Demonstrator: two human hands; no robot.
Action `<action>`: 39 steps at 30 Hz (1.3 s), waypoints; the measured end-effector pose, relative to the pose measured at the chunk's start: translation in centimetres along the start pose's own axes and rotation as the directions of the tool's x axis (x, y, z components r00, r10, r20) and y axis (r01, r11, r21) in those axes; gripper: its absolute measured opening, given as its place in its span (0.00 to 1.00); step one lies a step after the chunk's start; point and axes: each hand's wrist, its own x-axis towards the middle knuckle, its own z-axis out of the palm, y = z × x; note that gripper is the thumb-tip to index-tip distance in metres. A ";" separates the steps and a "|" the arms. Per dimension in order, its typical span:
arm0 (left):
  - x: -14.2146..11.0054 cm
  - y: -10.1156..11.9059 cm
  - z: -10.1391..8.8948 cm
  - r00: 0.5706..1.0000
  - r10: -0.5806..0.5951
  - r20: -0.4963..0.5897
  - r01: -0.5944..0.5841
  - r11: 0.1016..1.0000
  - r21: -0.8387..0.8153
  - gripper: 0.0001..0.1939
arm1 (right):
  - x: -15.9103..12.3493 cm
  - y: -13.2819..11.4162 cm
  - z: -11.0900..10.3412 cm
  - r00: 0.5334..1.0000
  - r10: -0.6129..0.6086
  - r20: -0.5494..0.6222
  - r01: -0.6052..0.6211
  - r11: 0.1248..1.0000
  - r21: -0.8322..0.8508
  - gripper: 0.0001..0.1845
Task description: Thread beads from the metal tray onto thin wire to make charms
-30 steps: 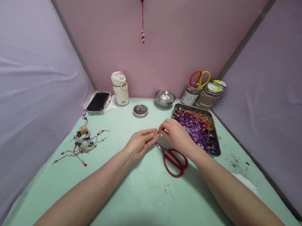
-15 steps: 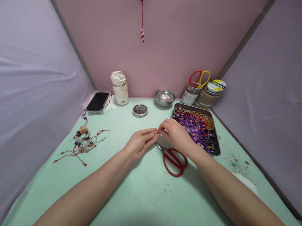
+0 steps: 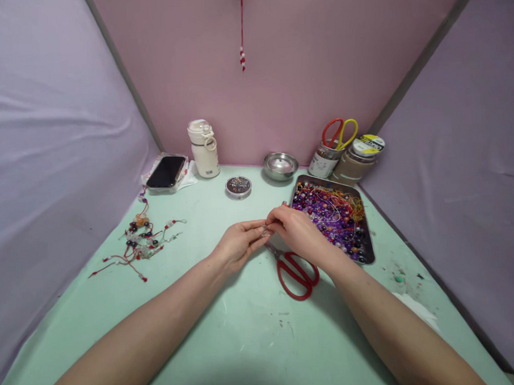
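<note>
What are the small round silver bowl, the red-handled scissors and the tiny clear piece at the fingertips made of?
Small round silver bowl: shiny metal, probably stainless steel, judging by its bright reflections.
Red-handled scissors: grey metal blades, perhaps steel; smooth, evenly coloured handles look like plastic.
Tiny clear piece: see-through with small glints, so glass or plastic; too small to tell.

Clear piece (tiny) between fingers

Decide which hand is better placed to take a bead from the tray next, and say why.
Probably the right: the right hand is beside the bead tray, while the left hand is farther off. Both hands' fingertips meet at a small clear piece, though.
</note>
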 end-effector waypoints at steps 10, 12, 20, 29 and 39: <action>0.0 -0.2 -0.1 1.000 0.001 0.017 0.000 1.000 -0.010 0.09 | 0.1 -0.2 0.0 0.997 0.067 -0.025 -0.060 0.976 0.211 0.06; 0.1 -0.2 -0.1 1.000 0.006 0.014 -0.005 1.000 -0.016 0.09 | 0.1 -0.4 -0.3 0.997 0.078 -0.005 -0.074 0.967 0.244 0.05; -0.1 0.3 0.2 0.999 0.021 -0.047 -0.023 0.998 -0.050 0.09 | 0.1 -0.4 -1.4 0.991 0.129 0.034 -0.133 0.932 0.337 0.04; 0.3 -0.5 -0.2 1.000 0.004 -0.004 -0.004 1.000 -0.026 0.09 | 0.0 -0.6 -0.4 0.995 0.100 0.007 -0.098 0.951 0.293 0.08; 0.1 -0.1 -0.1 0.999 -0.046 0.010 0.046 0.998 -0.053 0.10 | 0.3 -0.2 -0.7 0.995 0.084 -0.051 -0.069 0.965 0.253 0.07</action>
